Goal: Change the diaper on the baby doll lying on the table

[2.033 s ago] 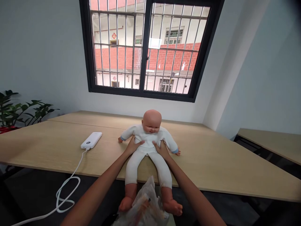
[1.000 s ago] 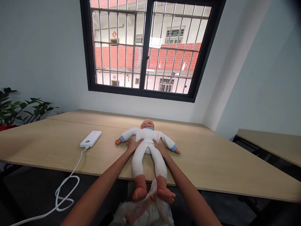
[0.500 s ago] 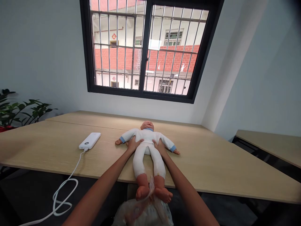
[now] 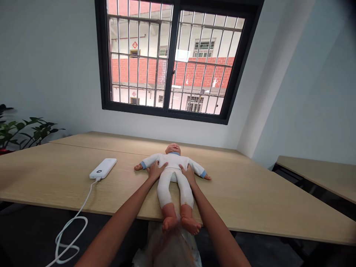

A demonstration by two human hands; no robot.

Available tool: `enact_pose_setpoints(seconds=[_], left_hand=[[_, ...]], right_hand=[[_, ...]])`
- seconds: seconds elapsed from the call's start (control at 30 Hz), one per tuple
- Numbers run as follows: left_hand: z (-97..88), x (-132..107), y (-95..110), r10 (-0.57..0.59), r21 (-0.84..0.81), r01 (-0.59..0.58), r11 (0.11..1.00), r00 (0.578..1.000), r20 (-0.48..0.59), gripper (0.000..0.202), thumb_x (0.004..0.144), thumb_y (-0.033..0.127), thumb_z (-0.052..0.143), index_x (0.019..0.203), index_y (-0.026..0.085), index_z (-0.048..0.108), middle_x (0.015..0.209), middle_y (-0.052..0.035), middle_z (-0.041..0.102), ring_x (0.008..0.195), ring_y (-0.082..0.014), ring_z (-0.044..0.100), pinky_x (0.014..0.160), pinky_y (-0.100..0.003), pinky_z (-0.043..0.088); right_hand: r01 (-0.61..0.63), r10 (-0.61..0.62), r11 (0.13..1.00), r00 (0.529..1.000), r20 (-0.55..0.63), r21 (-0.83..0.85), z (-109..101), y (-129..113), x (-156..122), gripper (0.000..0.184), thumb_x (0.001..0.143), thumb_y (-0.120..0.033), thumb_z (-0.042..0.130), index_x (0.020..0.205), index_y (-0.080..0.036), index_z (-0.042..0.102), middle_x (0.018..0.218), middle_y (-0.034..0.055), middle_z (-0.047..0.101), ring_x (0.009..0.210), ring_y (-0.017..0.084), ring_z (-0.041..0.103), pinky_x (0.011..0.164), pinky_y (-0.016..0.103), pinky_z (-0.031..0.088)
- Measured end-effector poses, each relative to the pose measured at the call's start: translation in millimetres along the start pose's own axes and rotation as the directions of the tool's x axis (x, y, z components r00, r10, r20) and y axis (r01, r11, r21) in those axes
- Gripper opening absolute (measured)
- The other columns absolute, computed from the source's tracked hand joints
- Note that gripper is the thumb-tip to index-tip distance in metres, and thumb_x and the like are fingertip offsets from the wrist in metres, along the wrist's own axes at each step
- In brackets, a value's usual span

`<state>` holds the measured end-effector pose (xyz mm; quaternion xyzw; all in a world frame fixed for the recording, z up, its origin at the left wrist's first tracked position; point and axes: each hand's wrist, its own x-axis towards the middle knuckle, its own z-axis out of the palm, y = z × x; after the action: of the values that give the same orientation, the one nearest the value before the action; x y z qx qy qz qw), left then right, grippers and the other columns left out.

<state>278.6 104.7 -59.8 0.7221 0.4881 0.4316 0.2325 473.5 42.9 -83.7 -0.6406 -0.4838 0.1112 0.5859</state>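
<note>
A baby doll (image 4: 172, 162) in a white suit with blue collar and cuffs lies on its back on the wooden table (image 4: 244, 193). Its head points toward the window, its arms are spread, and its bare feet stick out over the near edge. My left hand (image 4: 157, 170) grips the doll's waist on the left, thumb on the belly. On the opposite side my right hand (image 4: 188, 173) clasps the waist the same way. The fingers of both hands are partly hidden beside and under the body. Below the feet hangs a crumpled clear plastic bag (image 4: 174, 248).
A white power bank (image 4: 103, 168) lies left of the doll, its white cable (image 4: 83, 207) dropping over the front edge. Leafy plants (image 4: 33, 129) stand at far left. Behind the table is a wall with a barred window (image 4: 169, 63); another table (image 4: 319, 172) stands at right.
The doll, still between both hands, has shifted slightly farther onto the table, its feet overhanging a little less. The camera view has moved slightly, and the plastic bag hangs differently below the feet.
</note>
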Motion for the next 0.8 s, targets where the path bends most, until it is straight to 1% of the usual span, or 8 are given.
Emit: enact_pose_setpoints(seconds=[0.13, 0.27, 0.4, 0.5, 0.57, 0.63, 0.7, 0.8], left_hand=[[-8.9, -3.8, 4.3, 0.080, 0.036, -0.078, 0.996, 0.994, -0.071, 0.037, 0.087, 0.051, 0.053, 0.087, 0.013, 0.056, 0.100, -0.0146, 0.061, 0.108, -0.0359, 0.052, 0.099, -0.052, 0.029], [-28.3, -23.7, 26.6, 0.224, -0.035, -0.233, 0.972, 0.960, -0.165, 0.025, 0.089, 0.041, 0.050, 0.084, 0.017, 0.054, 0.091, -0.0082, 0.060, 0.094, -0.0252, 0.055, 0.091, -0.040, 0.039], [-62.4, -100.5, 38.7, 0.394, -0.127, -0.432, 0.893, 0.886, -0.246, 0.020, 0.092, 0.040, 0.049, 0.092, 0.022, 0.057, 0.090, -0.0045, 0.059, 0.088, -0.0206, 0.054, 0.081, -0.032, 0.042], [-79.5, -178.2, 7.9, 0.365, -0.100, -0.390, 0.915, 0.908, -0.203, 0.027, 0.094, 0.039, 0.045, 0.074, 0.023, 0.050, 0.069, -0.0015, 0.049, 0.068, -0.0184, 0.049, 0.067, -0.030, 0.041], [-80.6, -220.8, -25.8, 0.337, -0.127, -0.332, 0.935, 0.942, 0.016, 0.029, 0.093, 0.044, 0.046, 0.075, 0.023, 0.056, 0.069, -0.0019, 0.054, 0.065, -0.0181, 0.052, 0.064, -0.029, 0.042], [-75.6, -249.1, -55.8, 0.194, -0.124, -0.171, 0.977, 0.960, 0.201, 0.037, 0.091, 0.050, 0.047, 0.073, 0.020, 0.058, 0.071, -0.0043, 0.058, 0.068, -0.0191, 0.056, 0.067, -0.030, 0.044], [-68.3, -263.2, -70.6, 0.068, -0.135, -0.030, 0.990, 0.958, 0.280, 0.044, 0.089, 0.055, 0.045, 0.075, 0.017, 0.061, 0.074, -0.0075, 0.061, 0.072, -0.0214, 0.058, 0.071, -0.031, 0.045], [-54.7, -264.4, -58.9, -0.043, -0.291, 0.168, 0.942, 0.920, 0.389, 0.047, 0.081, 0.056, 0.058, 0.100, 0.015, 0.068, 0.101, -0.0135, 0.066, 0.099, -0.0303, 0.059, 0.090, -0.038, 0.044]], right_hand=[[-0.056, 0.055, 0.995, 0.998, -0.010, -0.078, -4.0, 2.1, -1.1, 0.069, 0.077, -0.069, 0.049, 0.111, -0.009, 0.058, 0.111, 0.0233, 0.061, 0.108, 0.036, 0.058, 0.097, 0.044, 0.042], [-0.078, 0.076, 0.997, 0.995, -0.067, -0.018, -12.4, -10.5, -1.8, 0.056, 0.083, -0.058, 0.046, 0.106, -0.008, 0.055, 0.116, 0.0214, 0.059, 0.111, 0.032, 0.055, 0.101, 0.042, 0.039], [0.051, -0.022, 0.991, 0.973, -0.230, 0.122, -46.7, -39.7, -41.9, 0.055, 0.080, -0.059, 0.048, 0.108, -0.012, 0.054, 0.118, 0.0180, 0.057, 0.103, 0.025, 0.057, 0.092, 0.035, 0.045], [0.097, -0.039, 0.979, 0.953, -0.301, 0.180, -87.5, -53.9, -109.3, 0.049, 0.080, -0.062, 0.051, 0.100, -0.018, 0.056, 0.101, 0.0101, 0.061, 0.090, 0.020, 0.057, 0.080, 0.028, 0.047], [0.037, -0.015, 0.993, 0.984, -0.180, 0.115, -113.0, -54.9, -156.6, 0.052, 0.083, -0.068, 0.043, 0.068, -0.019, 0.049, 0.069, 0.0056, 0.053, 0.067, 0.016, 0.050, 0.066, 0.025, 0.042], [-0.064, 0.072, 0.996, 0.987, 0.145, -0.062, -130.5, -52.4, -193.6, 0.060, 0.086, -0.070, 0.035, 0.060, -0.017, 0.048, 0.062, 0.0049, 0.051, 0.061, 0.014, 0.047, 0.062, 0.025, 0.038], [-0.071, 0.193, 0.956, 0.881, 0.432, -0.283, -137.0, -50.9, -216.4, 0.061, 0.090, -0.064, 0.033, 0.065, -0.014, 0.056, 0.066, 0.0065, 0.057, 0.065, 0.016, 0.051, 0.064, 0.025, 0.038], [0.009, 0.273, 0.908, 0.747, 0.607, -0.419, -129.0, -54.5, -228.8, 0.046, 0.090, -0.049, 0.041, 0.089, -0.013, 0.069, 0.093, 0.0093, 0.067, 0.088, 0.022, 0.061, 0.081, 0.028, 0.043]])
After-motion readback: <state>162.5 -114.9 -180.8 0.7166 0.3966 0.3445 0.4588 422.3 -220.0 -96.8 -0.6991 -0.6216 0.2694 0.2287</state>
